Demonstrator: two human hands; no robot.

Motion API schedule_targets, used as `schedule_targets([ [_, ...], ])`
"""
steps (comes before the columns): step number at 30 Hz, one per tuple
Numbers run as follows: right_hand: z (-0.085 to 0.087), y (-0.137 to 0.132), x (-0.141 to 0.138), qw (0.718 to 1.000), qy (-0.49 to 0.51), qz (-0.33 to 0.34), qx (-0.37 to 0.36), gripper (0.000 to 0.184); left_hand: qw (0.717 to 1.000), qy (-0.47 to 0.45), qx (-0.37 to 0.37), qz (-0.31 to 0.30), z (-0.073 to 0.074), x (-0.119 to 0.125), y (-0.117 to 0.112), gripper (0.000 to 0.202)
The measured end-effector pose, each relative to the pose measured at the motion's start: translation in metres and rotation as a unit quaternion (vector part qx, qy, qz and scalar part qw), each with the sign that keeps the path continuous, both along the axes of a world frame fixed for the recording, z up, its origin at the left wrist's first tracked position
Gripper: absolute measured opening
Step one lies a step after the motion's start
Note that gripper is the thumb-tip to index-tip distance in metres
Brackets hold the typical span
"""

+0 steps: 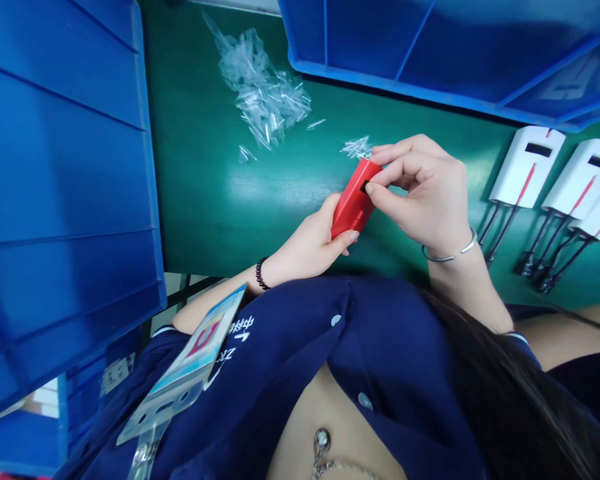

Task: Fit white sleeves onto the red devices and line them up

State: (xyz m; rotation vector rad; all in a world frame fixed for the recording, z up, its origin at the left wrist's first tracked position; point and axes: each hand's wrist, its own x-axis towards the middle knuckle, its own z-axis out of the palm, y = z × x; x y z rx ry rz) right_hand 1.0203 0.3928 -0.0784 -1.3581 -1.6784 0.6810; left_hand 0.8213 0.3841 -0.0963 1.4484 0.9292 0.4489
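Note:
My left hand (313, 243) grips the lower end of a small red plastic block (353, 200) and holds it up over the green table (215, 193). My right hand (420, 190) is pinched at the block's top end, fingertips pressed at a dark opening there. Whether a small clear piece sits between those fingertips I cannot make out. A few clear plastic bits (356, 147) lie just beyond the block.
A heap of clear plastic slivers (263, 93) lies at the back of the table. Blue crates stand at the left (65, 173) and the far right (430, 47). Three white devices (527, 167) with dark cables lie at the right.

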Motion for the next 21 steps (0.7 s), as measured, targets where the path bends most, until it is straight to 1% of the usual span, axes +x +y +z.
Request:
schedule_targets([
  [4, 0.0010, -0.0001, 0.0007, 1.000, 0.008, 0.016, 0.005, 0.012, 1.000, 0.005, -0.011, 0.005, -0.0006, 0.0005, -0.0004, 0.043],
  [10, 0.0006, 0.0009, -0.0027, 1.000, -0.012, 0.009, -0.012, 0.012, 1.000, 0.016, 0.006, 0.008, -0.0019, -0.0007, 0.0001, 0.042],
  [14, -0.0007, 0.0023, -0.0009, 1.000, 0.003, 0.018, 0.005, 0.014, 1.000, -0.003, -0.020, 0.017, -0.0026, -0.0014, -0.0001, 0.044],
  [16, -0.0010, 0.0024, -0.0001, 1.000, 0.005, 0.022, 0.000, 0.013, 0.999, -0.018, -0.032, 0.022, -0.0030, -0.0008, -0.0006, 0.042],
  [19, -0.0014, 0.0017, -0.0024, 0.999, -0.016, 0.028, -0.020, 0.008, 0.998, -0.040, -0.037, 0.040, -0.0037, 0.0003, -0.0014, 0.040],
  [21, -0.0029, 0.0015, -0.0066, 0.999, -0.038, 0.029, -0.020, 0.007, 0.997, -0.042, -0.032, 0.054, -0.0040, 0.0004, -0.0016, 0.038],
])
